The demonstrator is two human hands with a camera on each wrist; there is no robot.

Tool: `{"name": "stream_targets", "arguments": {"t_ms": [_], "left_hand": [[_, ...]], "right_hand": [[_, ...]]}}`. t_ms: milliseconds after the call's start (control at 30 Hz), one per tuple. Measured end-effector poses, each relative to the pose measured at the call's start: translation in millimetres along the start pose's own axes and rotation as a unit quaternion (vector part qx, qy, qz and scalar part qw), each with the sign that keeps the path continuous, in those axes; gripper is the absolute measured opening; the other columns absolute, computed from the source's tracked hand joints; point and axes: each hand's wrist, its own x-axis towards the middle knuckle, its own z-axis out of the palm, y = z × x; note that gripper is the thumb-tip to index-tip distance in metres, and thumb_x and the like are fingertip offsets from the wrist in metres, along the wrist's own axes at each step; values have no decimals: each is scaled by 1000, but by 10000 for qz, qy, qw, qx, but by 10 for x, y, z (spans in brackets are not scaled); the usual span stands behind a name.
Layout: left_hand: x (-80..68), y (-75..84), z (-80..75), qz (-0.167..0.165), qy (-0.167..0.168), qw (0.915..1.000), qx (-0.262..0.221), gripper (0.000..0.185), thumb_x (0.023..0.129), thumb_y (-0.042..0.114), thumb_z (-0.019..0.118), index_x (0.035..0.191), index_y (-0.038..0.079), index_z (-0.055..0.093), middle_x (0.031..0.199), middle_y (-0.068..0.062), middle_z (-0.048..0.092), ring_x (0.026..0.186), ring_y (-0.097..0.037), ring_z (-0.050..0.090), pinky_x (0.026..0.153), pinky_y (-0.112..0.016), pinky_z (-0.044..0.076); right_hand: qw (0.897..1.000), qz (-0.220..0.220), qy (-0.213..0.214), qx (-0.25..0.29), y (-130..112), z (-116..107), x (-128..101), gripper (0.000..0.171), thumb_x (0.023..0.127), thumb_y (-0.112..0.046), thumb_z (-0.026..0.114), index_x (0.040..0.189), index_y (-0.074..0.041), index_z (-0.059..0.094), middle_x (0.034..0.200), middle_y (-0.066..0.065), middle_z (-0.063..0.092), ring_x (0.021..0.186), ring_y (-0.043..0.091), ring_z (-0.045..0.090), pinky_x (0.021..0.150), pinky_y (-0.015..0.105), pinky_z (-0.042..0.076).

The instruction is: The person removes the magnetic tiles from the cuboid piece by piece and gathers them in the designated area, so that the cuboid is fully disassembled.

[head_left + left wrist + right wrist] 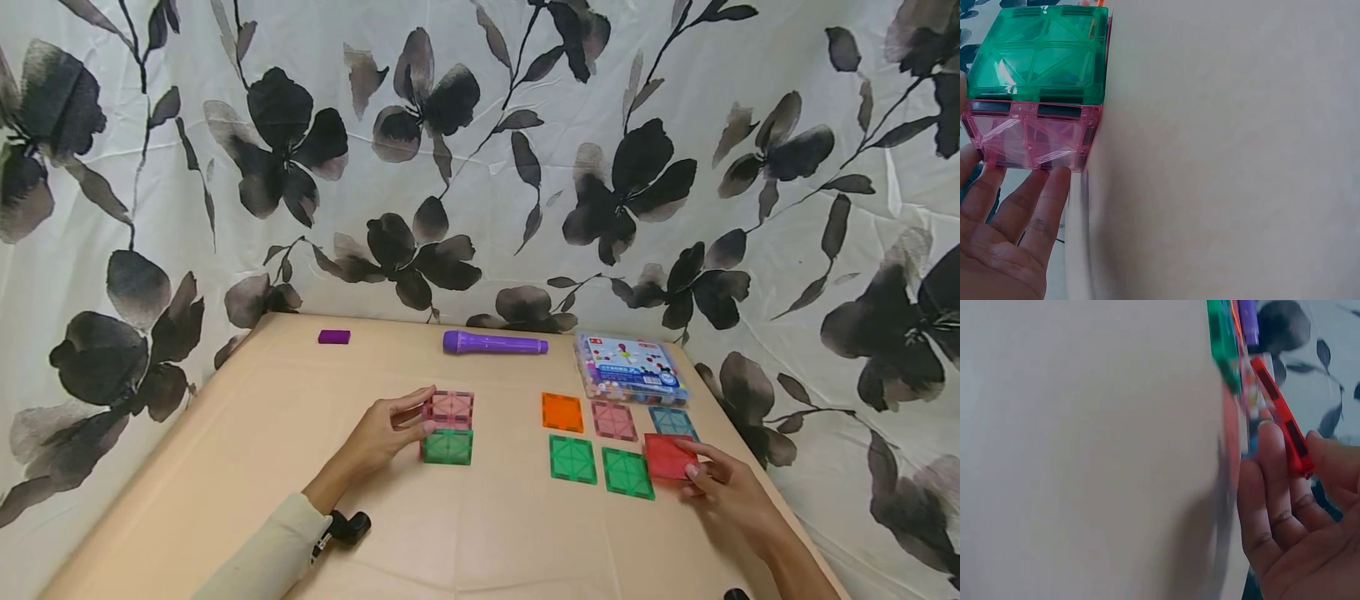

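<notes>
Hands on tan table (247,433) (floral backdrop (480,150))

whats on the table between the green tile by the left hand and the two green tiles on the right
Nothing: between the green tile at the left hand and the pair of green tiles there is only bare tan table, as the head view shows.
</notes>
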Motion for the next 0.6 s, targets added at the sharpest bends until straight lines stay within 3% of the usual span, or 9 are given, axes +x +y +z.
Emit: {"name": "stream_targets", "arguments": {"t_ms": [233,467,600], "left_hand": [[-7,1,1,-33,34,10000,-13,65,101,26,75,160,17,49,170,-7,40,146,-38,53,119,-46,46],[-12,-20,3,-61,102,9999,29,66,101,24,76,160,13,49,170,-9,40,146,-39,53,118,-46,47],[-3,-32,18,-73,93,9999,61,66,100,25,76,160,14,50,170,-9,40,146,-39,54,118,-46,47]], "right_hand": [[9993,352,89,-117,210,-268,-68,52,109,-10,59,157,1,43,102,13,68,82,27,77,81,28,67],[9972,515,110,-539,240,-321,-68,50,110,-6,54,158,3,41,106,15,69,79,25,74,76,26,66],[9894,425,282,-1361,175,-341,-83,51,110,-18,60,155,2,48,109,21,72,82,23,71,66,28,62]]}}
